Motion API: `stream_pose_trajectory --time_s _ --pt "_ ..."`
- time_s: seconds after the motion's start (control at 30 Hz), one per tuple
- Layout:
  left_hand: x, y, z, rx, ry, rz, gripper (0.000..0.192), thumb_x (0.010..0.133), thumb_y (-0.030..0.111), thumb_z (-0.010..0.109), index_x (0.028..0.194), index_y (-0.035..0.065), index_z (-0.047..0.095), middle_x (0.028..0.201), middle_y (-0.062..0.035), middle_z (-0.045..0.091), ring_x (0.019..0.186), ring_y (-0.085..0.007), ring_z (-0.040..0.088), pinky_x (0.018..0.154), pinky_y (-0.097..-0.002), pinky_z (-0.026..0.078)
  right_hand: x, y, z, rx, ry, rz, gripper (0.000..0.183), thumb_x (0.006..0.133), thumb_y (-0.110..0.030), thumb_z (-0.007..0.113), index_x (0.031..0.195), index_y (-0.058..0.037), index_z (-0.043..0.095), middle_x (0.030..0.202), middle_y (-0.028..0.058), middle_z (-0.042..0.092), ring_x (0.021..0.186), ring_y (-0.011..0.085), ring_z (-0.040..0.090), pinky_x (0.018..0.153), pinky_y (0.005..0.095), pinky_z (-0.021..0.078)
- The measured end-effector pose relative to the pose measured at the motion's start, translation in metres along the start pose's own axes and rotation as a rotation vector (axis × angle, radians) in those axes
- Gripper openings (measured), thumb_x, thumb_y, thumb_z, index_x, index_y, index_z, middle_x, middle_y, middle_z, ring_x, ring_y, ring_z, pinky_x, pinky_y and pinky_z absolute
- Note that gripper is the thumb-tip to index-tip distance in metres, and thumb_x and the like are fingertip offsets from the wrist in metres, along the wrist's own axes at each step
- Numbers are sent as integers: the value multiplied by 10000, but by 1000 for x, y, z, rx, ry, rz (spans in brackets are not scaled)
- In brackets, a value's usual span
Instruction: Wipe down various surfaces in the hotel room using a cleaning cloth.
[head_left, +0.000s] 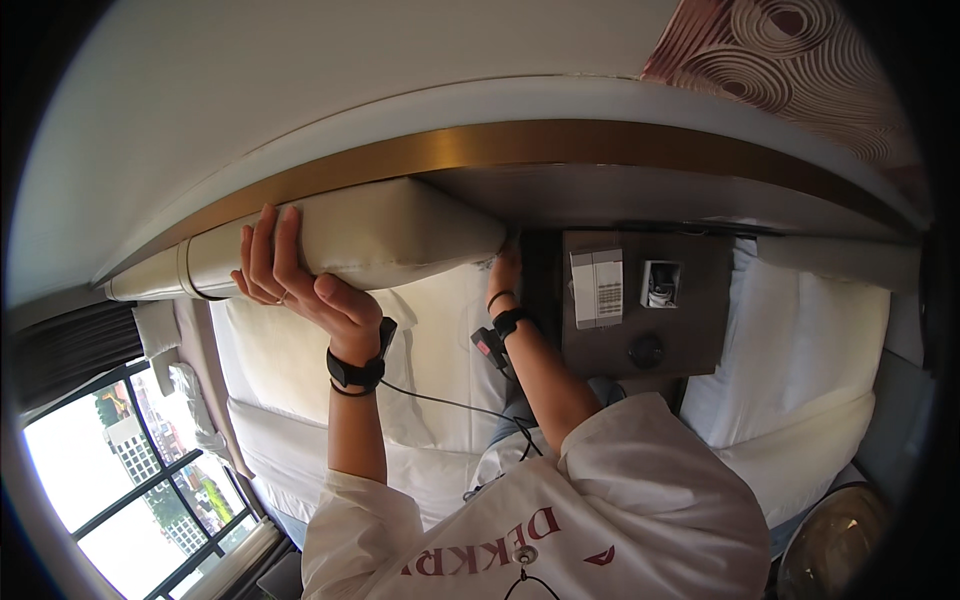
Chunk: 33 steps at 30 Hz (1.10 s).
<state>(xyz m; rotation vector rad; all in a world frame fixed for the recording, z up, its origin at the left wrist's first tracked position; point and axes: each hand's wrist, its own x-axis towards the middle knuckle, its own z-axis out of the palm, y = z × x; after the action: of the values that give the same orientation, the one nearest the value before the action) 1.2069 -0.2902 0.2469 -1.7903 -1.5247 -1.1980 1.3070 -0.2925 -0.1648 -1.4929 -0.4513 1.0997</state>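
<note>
A beige padded headboard (360, 232) runs along the wall behind a bed with white bedding. My left hand (300, 274) holds its upper edge, fingers spread across the padding and thumb bent against the front side. At the headboard's right end, my right hand (508, 266) reaches down by the corner, beside the gap next to the nightstand. Its fingertips are hidden there, so I cannot tell what they grip. Both wrists wear black straps with small devices, and a thin cable (450, 405) runs from the left one. White bedding (442, 352) lies beneath my arms.
A brown nightstand (675, 352) stands to the right, bearing a telephone (598, 289), a small white box (661, 284) and a dark round object (646, 350). Beyond is a second white bed (802, 360). Brass-coloured trim (525, 142) crosses the wall above. A window (142, 472) is at left.
</note>
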Motion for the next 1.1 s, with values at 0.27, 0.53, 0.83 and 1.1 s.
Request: stream_pose_trajectory --time_s 0.27,0.53,0.83,1.1 --pt "-34 11 17 9 50 -118 512 1018 459 318 1295 175 640 1391 -53 562 1377 -282 402 1195 -499 69 -11 -134 -86 -93 -285 404 458 996 -446 551 1224 -58 633 1098 15 632 982 117 545 873 285 438" --pt "-114 26 6 -511 101 -330 487 949 347 550 1358 88 495 1494 -204 444 1431 -382 349 1174 -521 234 -124 -365 -128 -447 -594 -843 489 1025 -330 484 1412 -35 532 1422 173 540 1347 308 450 1130 432 308" --pt "-230 40 -32 -520 83 -931 370 1010 340 463 1172 32 588 1444 -177 512 1418 -382 371 1162 -490 256 -15 -329 -80 -1330 -202 -2516 587 978 -300 467 1554 -255 360 1648 81 238 1547 261 95 1217 504 -78" --pt "-227 58 -52 -522 -90 -1085 405 1037 347 413 1022 4 629 1201 -156 661 1129 -278 588 1020 -386 399 54 -221 -114 -2072 -990 -2615 599 996 -234 374 1567 -73 286 1666 36 188 1547 199 95 1251 396 17"
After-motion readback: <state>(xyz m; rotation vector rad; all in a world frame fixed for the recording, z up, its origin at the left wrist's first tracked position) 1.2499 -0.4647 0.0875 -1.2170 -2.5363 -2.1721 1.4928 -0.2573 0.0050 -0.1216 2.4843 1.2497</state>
